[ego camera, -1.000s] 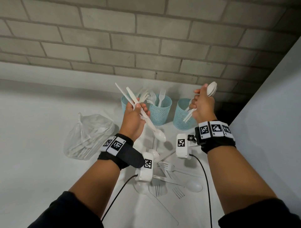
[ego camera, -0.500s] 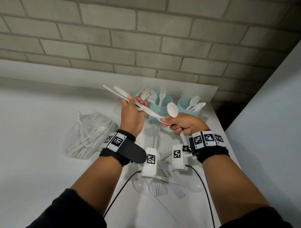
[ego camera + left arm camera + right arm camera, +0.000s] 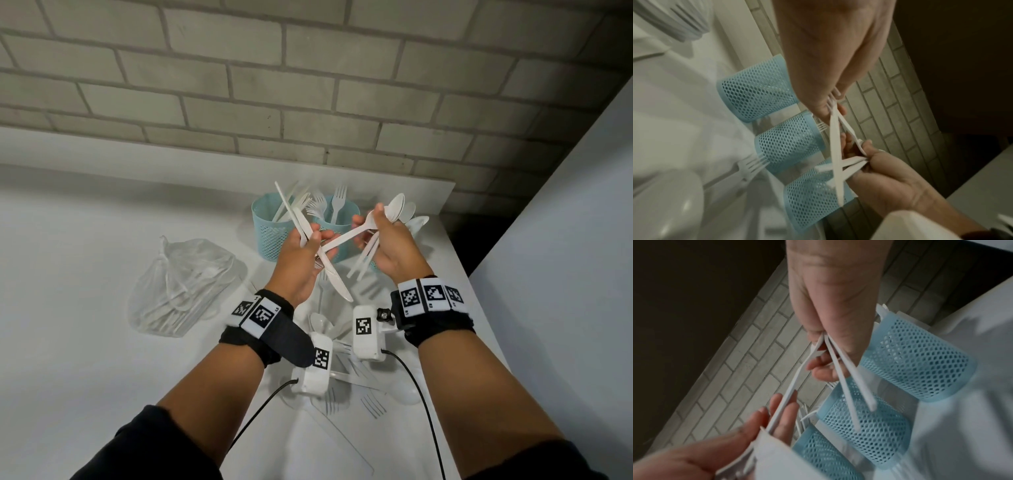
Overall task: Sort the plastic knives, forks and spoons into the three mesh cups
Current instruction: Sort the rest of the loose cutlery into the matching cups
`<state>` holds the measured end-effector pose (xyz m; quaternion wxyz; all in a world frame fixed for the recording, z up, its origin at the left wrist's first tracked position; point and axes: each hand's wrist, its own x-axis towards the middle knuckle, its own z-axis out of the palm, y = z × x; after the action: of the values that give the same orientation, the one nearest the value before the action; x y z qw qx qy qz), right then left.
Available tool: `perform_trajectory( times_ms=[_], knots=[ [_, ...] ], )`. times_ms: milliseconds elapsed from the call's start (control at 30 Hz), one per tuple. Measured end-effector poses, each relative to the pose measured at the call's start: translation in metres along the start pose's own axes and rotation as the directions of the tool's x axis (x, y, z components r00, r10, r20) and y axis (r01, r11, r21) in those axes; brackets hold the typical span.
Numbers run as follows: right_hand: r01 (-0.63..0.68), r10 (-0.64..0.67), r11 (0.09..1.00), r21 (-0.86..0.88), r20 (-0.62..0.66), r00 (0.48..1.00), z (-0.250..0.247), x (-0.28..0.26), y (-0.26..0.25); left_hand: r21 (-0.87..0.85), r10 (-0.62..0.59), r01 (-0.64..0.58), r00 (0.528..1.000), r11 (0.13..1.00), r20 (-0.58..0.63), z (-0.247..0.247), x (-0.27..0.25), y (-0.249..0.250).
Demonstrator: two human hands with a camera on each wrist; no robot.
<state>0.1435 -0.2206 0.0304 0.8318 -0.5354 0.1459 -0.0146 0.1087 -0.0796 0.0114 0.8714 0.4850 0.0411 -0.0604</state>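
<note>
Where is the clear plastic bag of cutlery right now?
In the head view, the clear plastic bag lies on the white counter, outside the left hand and left of the nearest mesh cup.

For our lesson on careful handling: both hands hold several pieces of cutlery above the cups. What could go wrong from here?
1. The right hand grips several spoons at once; one could slip out.
2. The left hand holds knives crossing a spoon handle, so they might snag.
3. The cups stand close together; cutlery may land in the wrong one.

Hands [image 3: 828, 68] gripping crossed cutlery [image 3: 835, 146], mesh cups [image 3: 789, 142]
</note>
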Motion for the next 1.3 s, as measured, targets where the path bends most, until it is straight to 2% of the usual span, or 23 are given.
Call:
perform_trajectory(
  times_ms=[67, 167, 267, 367, 433, 533, 600, 667, 767, 833, 1067, 1300],
  knots=[
    [-0.027, 0.024, 0.997, 0.07, 0.05, 0.998, -0.001, -0.002, 0.0, 0.013, -0.001, 0.0, 1.0, 1.0, 0.016, -0.002, 0.0, 0.0],
    [0.013, -0.019, 0.994, 0.107, 0.053, 0.998, 0.002, -0.002, 0.0, 0.035, -0.047, 0.045, 0.998, 0.998, 0.044, -0.001, -0.004, 0.0],
    [0.07, -0.067, 0.983, 0.169, -0.026, 0.997, 0.004, 0.004, -0.004, 0.095, -0.094, 0.088, 0.993, 0.992, 0.067, -0.001, -0.007, -0.001],
    [0.148, -0.128, 0.979, 0.139, -0.143, 0.981, -0.002, 0.014, -0.019, 0.132, -0.121, 0.11, 0.99, 0.985, 0.079, -0.002, -0.006, 0.0],
    [0.247, -0.217, 0.964, 0.1, -0.241, 0.946, -0.007, 0.022, -0.031, 0.149, -0.131, 0.117, 0.988, 0.982, 0.085, -0.004, -0.006, 0.003],
    [0.421, -0.371, 0.905, 0.058, -0.375, 0.85, -0.011, 0.03, -0.053, 0.168, -0.128, 0.112, 0.988, 0.979, 0.084, -0.004, -0.005, 0.007],
    [0.507, -0.446, 0.861, 0.04, -0.419, 0.791, -0.011, 0.031, -0.064, 0.183, -0.126, 0.11, 0.989, 0.977, 0.08, -0.002, -0.005, 0.007],
    [0.538, -0.471, 0.842, 0.034, -0.438, 0.766, -0.012, 0.036, -0.068, 0.193, -0.133, 0.115, 0.988, 0.974, 0.08, 0.0, -0.004, 0.005],
    [0.549, -0.479, 0.835, 0.039, -0.439, 0.76, -0.014, 0.047, -0.064, 0.216, -0.149, 0.13, 0.986, 0.968, 0.076, 0.002, -0.003, 0.003],
    [0.524, -0.482, 0.851, -0.018, -0.421, 0.768, -0.015, 0.054, -0.056, 0.22, -0.161, 0.14, 0.984, 0.966, 0.08, 0.002, -0.002, 0.001],
    [0.498, -0.542, 0.84, -0.217, -0.273, 0.795, -0.022, 0.071, -0.03, 0.249, -0.25, 0.222, 0.964, 0.943, 0.088, -0.003, 0.0, 0.002],
    [0.539, -0.598, 0.8, -0.264, -0.277, 0.752, -0.025, 0.075, -0.032, 0.274, -0.301, 0.276, 0.952, 0.922, 0.056, -0.003, -0.001, 0.004]
  ],
)
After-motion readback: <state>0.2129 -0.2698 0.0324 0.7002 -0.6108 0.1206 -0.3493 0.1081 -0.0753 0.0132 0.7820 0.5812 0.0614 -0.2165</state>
